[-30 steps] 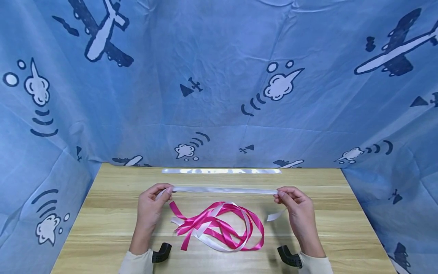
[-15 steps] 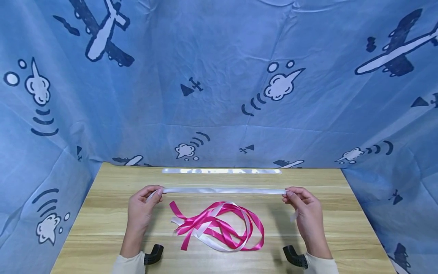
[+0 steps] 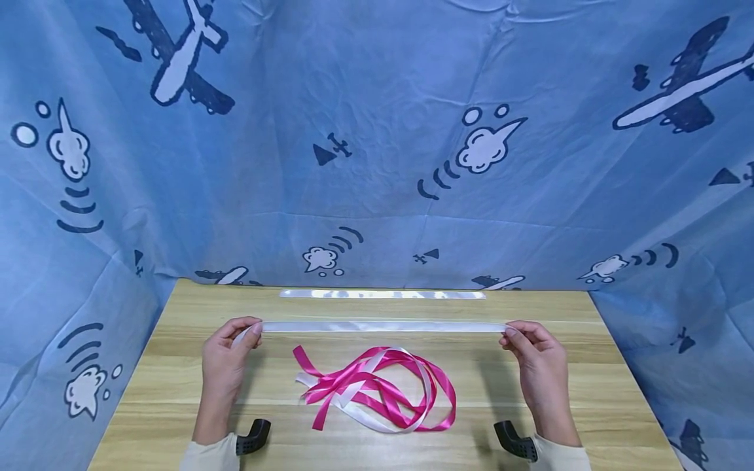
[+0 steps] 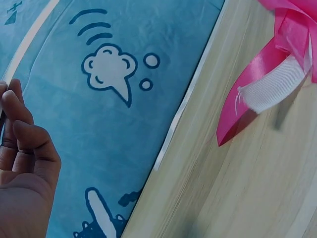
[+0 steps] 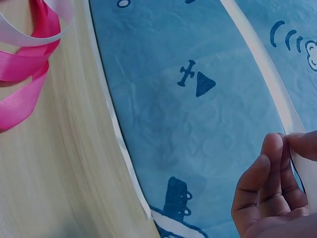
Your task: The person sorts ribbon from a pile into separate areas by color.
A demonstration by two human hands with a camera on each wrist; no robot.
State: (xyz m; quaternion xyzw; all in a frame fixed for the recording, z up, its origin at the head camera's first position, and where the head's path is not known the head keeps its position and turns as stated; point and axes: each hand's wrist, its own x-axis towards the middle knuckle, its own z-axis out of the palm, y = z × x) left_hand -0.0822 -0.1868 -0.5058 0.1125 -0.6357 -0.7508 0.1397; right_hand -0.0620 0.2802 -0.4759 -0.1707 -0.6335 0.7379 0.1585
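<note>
A white ribbon (image 3: 383, 326) is stretched level and nearly straight between my two hands above the table. My left hand (image 3: 226, 356) pinches one end between thumb and fingers, and my right hand (image 3: 538, 366) pinches it near the other. In the left wrist view the ribbon (image 4: 30, 39) rises from the fingertips of the left hand (image 4: 29, 158). The right wrist view has the ribbon (image 5: 262, 59) running up from the right hand (image 5: 270, 191). Between and below my hands, a loose coil of pink and white ribbons (image 3: 432, 386) lies on the wooden table (image 3: 365, 454).
Along the table's far edge lies another shiny white ribbon (image 3: 383, 294), flat and straight. Blue cloth (image 3: 377, 163) with printed planes and clouds hangs at the back and both sides. A black device (image 3: 254, 437) sits at my left wrist, a similar one (image 3: 515, 440) at my right.
My hands have moved apart, left hand leftward and right hand rightward, so the ribbon span between them is longer. The loose tail below my right hand is out of sight now.
</note>
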